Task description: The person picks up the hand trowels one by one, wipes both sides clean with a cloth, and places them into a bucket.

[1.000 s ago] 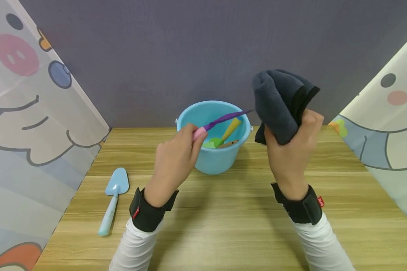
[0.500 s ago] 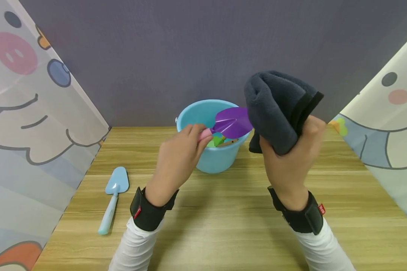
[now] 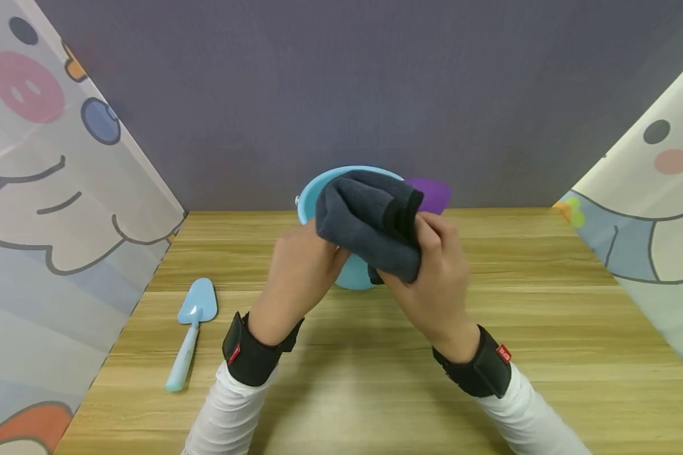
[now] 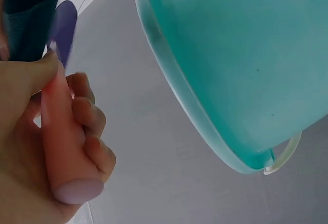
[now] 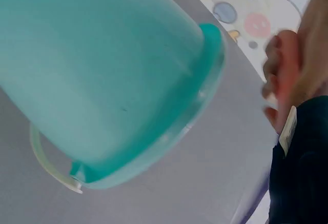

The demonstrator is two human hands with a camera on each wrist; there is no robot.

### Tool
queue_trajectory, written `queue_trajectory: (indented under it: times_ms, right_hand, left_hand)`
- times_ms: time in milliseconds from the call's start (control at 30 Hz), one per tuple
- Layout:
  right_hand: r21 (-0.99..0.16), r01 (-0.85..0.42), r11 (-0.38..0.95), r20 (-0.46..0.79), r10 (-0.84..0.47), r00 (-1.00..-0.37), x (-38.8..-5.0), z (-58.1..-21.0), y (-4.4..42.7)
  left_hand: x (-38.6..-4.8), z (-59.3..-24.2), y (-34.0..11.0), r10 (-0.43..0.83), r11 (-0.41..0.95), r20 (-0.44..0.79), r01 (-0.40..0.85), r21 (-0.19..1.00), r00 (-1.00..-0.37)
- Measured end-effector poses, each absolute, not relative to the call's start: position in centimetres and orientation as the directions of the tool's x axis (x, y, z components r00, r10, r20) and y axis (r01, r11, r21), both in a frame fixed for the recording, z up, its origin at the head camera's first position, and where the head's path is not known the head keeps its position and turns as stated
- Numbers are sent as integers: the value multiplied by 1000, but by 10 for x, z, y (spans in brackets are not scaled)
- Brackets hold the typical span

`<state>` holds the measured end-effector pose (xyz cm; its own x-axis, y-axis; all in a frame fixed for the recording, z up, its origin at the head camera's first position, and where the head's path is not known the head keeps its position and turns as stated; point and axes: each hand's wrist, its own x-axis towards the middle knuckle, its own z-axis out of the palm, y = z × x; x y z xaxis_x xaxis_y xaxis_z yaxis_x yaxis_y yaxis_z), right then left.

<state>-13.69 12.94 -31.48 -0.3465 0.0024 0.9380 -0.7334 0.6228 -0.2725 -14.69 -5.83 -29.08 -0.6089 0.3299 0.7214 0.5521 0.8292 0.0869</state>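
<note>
In the head view my left hand (image 3: 301, 272) grips a shovel whose purple blade (image 3: 430, 194) sticks out beyond a folded dark grey towel (image 3: 370, 221). The left wrist view shows my fingers curled round its pink handle (image 4: 69, 137). My right hand (image 3: 435, 284) holds the towel over the shovel, close against my left hand. Both hands are above the near side of the light blue bucket (image 3: 313, 196), which the towel largely covers from above. The right wrist view shows the towel (image 5: 302, 167) beside the pink handle (image 5: 288, 70). The bucket's contents are hidden.
A light blue shovel (image 3: 190, 335) lies on the wooden table (image 3: 546, 303) at the left. Behind the bucket rises a dark grey wall (image 3: 341, 82). Printed cartoon panels (image 3: 51, 189) stand on both sides.
My right hand has moved left with the towel, from the right of the bucket onto the shovel. My left hand stays near the same place, and the towel now covers much of the shovel.
</note>
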Motion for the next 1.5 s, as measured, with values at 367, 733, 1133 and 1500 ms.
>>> queue_trajectory:
  times_ms: [367,733,1133,1500]
  right_hand:
    - [-263,-707,656,923,-43,-383,-142,-323,128]
    - [-307,-688,657,912,-3,-410,-143,-322,128]
    - [-311,-677,667,922,38,-386,-142,-319,128]
    - [-327,-675,662,924,74,-375,-141,-314,129]
  left_hand:
    - [-148,-292,-59,385,805,702,590,63,-600]
    - [-147,-291,-59,408,820,691,573,12,-597]
    - [-147,-292,-58,416,814,723,580,-25,-553]
    - [-147,-289,-58,439,807,719,588,-53,-538]
